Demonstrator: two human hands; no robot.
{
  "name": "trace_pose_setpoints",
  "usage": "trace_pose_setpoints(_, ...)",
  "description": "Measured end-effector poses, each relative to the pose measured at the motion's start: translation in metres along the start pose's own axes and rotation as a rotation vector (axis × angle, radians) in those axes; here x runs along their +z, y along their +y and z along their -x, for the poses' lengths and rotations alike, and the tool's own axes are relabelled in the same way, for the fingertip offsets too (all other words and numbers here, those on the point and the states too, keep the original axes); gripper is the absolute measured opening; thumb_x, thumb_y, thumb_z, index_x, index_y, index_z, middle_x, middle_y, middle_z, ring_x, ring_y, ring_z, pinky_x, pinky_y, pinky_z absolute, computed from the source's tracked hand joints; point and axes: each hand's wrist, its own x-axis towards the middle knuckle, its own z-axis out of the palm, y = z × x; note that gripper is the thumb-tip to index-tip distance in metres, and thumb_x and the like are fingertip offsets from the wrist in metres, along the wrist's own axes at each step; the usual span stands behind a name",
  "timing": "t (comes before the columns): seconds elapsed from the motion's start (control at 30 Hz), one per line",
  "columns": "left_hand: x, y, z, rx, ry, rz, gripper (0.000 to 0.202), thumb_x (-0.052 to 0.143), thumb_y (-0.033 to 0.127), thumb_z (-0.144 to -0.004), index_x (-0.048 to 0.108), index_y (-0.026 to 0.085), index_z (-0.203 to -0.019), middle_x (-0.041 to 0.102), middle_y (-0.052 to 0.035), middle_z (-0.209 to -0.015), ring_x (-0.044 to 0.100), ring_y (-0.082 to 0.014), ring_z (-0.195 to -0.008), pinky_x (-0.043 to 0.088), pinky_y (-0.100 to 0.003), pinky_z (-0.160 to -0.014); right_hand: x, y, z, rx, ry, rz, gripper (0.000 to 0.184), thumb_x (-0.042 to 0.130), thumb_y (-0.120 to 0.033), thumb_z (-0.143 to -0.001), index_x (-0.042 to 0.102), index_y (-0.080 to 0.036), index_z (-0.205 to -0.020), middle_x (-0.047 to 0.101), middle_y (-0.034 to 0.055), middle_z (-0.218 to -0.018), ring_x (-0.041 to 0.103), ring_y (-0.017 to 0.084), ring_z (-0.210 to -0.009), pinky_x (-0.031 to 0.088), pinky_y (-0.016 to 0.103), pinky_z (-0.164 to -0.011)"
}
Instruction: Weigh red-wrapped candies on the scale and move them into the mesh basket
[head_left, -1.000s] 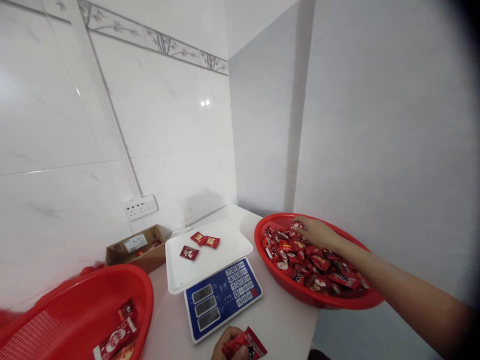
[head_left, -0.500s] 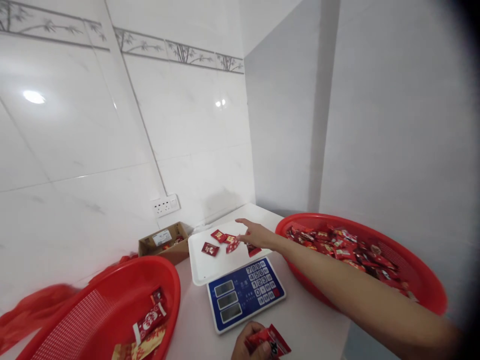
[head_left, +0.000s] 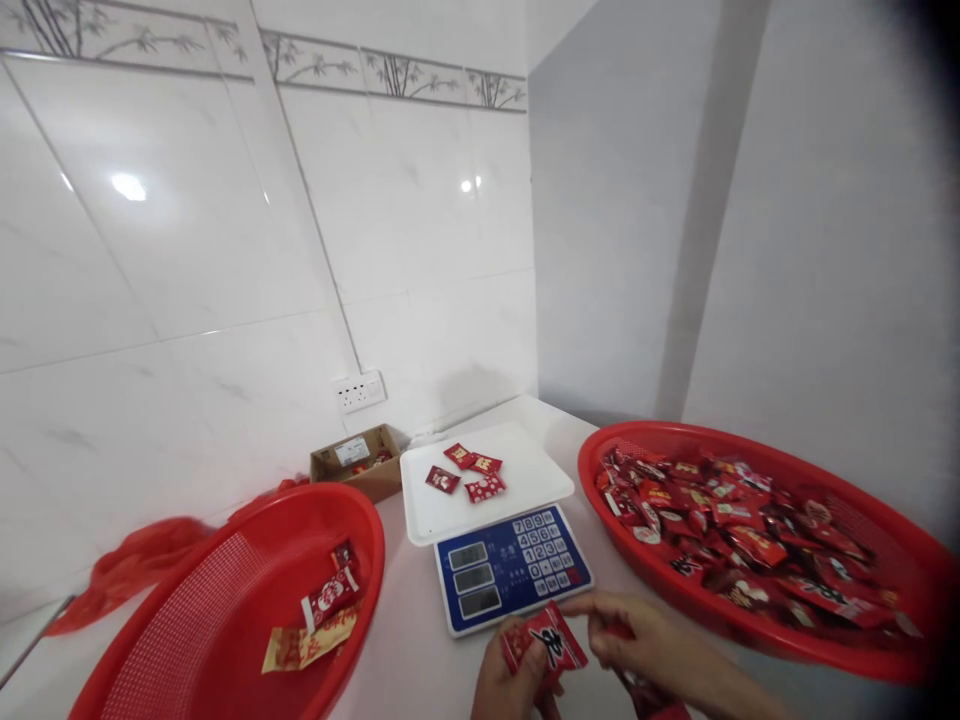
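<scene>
My left hand [head_left: 514,675] is closed round a red candy packet [head_left: 553,640] with bold black lettering; the packet is held in front of the scale's keypad. Just to its right, my right hand [head_left: 637,640] is closed on a dark red packet [head_left: 656,700], partly hidden by the fingers. Its index finger reaches to the edge of the packet in my left hand. Beyond both hands stands a digital scale [head_left: 491,622] with a blue panel. On its white tray [head_left: 525,465] lie several small red packets [head_left: 484,487], grouped left of the middle.
A large red basket [head_left: 750,436] heaped with red packets stands at right. Another red basket [head_left: 225,620] at left holds a few packets, one of them yellow [head_left: 311,645]. Behind it are a cardboard box [head_left: 382,484] and red netting [head_left: 146,560]. Walls close off the back.
My right hand has come back from the scale tray to beside my left hand, bringing a dark red packet. The view has shifted, showing more of the right basket.
</scene>
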Motion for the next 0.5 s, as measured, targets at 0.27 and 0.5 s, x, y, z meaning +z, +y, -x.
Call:
trace_pose_setpoints(0.27,0.015,0.058,0.006,0.115,0.228,-0.417,0.037,0.066,0.046,-0.065,0.065,0.015,-0.086,0.060,-0.0030,-0.073,0.049,-0.0116,-0.056,0.038,-0.020,-0.046,0.025,0.060,-0.006,0.083,0.097,-0.332,0.046,0.055,-0.066,-0.060,0.046,-0.021,-0.068,0.031,-0.0104,-0.049,0.025,0.004,-0.037,0.021,0.017,-0.036)
trace_pose_setpoints(0.5,-0.011,0.156,-0.046,0.238,0.450,-0.822,0.032,0.044,0.035,-0.081,0.048,0.018,-0.108,0.063,-0.0056,-0.092,0.058,-0.0156,-0.073,0.047,-0.026,-0.064,0.026,0.066,-0.001,0.041,0.141,-0.310,0.049,0.056,-0.069,-0.058,0.054,-0.021,-0.072,0.033,-0.0079,-0.052,0.028,0.006,-0.043,0.022,0.017,-0.037)
